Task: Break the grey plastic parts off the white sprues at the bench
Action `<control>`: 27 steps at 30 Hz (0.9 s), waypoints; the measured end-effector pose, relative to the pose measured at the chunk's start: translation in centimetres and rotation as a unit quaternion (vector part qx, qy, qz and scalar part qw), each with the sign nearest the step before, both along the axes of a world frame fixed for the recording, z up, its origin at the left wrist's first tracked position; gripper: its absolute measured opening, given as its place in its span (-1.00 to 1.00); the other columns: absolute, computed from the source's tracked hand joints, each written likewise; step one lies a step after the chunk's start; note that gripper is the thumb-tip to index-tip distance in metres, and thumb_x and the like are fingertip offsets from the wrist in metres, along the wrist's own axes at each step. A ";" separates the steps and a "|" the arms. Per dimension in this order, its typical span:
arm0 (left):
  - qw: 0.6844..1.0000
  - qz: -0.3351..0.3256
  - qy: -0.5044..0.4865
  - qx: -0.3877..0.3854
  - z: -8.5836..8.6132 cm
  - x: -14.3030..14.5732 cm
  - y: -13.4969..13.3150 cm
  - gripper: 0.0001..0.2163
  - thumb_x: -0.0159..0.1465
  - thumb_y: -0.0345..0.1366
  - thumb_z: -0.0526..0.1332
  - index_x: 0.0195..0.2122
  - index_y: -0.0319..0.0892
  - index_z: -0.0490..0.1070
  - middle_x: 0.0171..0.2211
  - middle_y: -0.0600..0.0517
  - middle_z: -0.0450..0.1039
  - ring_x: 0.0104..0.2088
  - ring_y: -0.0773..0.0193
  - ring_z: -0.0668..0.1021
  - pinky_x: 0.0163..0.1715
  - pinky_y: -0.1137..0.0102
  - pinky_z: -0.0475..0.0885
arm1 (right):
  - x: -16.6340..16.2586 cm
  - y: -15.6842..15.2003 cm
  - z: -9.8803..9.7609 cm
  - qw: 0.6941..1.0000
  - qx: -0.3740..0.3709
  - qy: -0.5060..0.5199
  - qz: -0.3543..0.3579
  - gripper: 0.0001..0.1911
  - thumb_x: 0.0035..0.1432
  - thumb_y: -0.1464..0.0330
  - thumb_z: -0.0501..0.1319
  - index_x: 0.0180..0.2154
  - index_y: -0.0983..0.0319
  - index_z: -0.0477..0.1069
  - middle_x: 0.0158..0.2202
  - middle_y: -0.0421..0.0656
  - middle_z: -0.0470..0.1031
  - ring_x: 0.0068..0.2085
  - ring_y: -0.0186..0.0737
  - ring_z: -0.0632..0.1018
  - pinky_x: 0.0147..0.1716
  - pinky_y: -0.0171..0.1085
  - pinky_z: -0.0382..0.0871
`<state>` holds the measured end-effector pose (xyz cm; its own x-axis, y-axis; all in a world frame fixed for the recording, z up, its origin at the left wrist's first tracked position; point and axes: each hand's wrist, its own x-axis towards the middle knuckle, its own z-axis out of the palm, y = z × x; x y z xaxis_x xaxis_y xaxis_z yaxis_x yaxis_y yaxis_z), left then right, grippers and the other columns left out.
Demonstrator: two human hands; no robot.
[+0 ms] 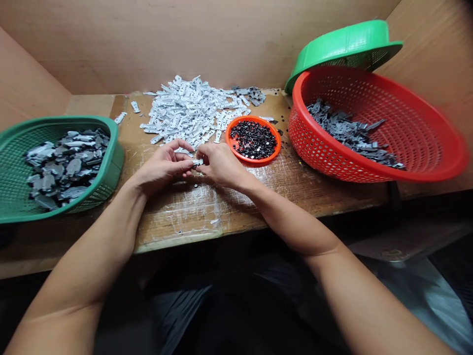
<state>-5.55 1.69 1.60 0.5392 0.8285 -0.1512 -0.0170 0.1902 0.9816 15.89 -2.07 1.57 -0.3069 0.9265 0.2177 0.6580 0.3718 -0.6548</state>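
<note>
My left hand (162,165) and my right hand (219,163) meet over the middle of the wooden table (185,217). Both pinch one small grey-and-white part (197,161) between their fingertips. Just behind the hands lies a large pile of white flat parts (192,108). A small orange dish (236,148) of tiny dark pieces sits right of my right hand, almost touching it.
A green basket (111,148) of dark grey parts stands at the left edge. A big red basket (424,167) with dark grey strips sits at the right, a green basket (343,47) propped upside down behind it. Wooden walls enclose the back and sides.
</note>
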 end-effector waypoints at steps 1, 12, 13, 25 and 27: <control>1.000 0.001 -0.003 -0.003 0.0 0.0 -0.1 -0.45 0.04 -0.29 0.78 -0.06 -0.12 0.53 -0.45 0.04 0.66 -0.54 0.29 0.63 -0.49 0.49 0.54 | 0.0 0.0 0.1 1.000 0.000 0.001 0.000 -0.91 0.30 0.42 0.42 -0.25 0.20 0.53 -0.32 -0.14 0.56 -0.20 -0.10 0.49 -0.16 -0.17 0.27; 1.000 0.014 -0.019 -0.019 0.4 0.3 -0.3 -0.48 0.00 -0.34 0.78 -0.10 -0.15 0.59 -0.47 0.05 0.63 -0.55 0.31 0.62 -0.49 0.49 0.55 | 0.6 0.1 1.2 0.998 -0.047 0.034 0.015 -0.85 0.23 0.43 0.48 -0.26 0.21 0.53 -0.29 -0.16 0.56 -0.20 -0.14 0.49 -0.15 -0.18 0.28; 0.999 0.019 -0.022 -0.016 0.4 0.4 -0.3 -0.50 0.00 -0.35 0.77 -0.11 -0.15 0.60 -0.46 0.05 0.63 -0.54 0.31 0.63 -0.47 0.49 0.56 | 0.7 0.1 1.2 0.998 -0.050 0.044 0.014 -0.85 0.23 0.43 0.48 -0.25 0.21 0.53 -0.29 -0.17 0.56 -0.20 -0.15 0.50 -0.14 -0.17 0.29; 0.998 0.045 -0.034 0.003 0.4 0.6 -0.4 -0.52 0.01 -0.37 0.74 -0.10 -0.15 0.61 -0.46 0.04 0.64 -0.53 0.32 0.60 -0.48 0.50 0.51 | 2.2 1.3 0.4 0.915 -0.271 0.295 0.047 -0.48 0.20 0.06 0.68 -0.26 0.16 0.42 -0.40 -0.21 0.51 -0.35 -0.25 0.54 -0.41 -0.28 0.42; 0.998 0.052 -0.039 0.011 0.5 0.7 -0.4 -0.52 0.01 -0.38 0.74 -0.10 -0.16 0.59 -0.47 0.05 0.63 -0.53 0.32 0.61 -0.48 0.50 0.50 | 1.7 1.1 0.1 0.927 -0.243 0.281 0.045 -0.41 0.10 0.05 0.73 -0.17 0.14 0.42 -0.41 -0.28 0.49 -0.35 -0.25 0.53 -0.41 -0.29 0.39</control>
<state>-4.88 1.24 2.09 0.4595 0.8832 -0.0943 -0.1115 0.1627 0.9804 17.62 -1.00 1.64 -0.3518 0.9334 -0.0706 0.1426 -0.0211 -0.9895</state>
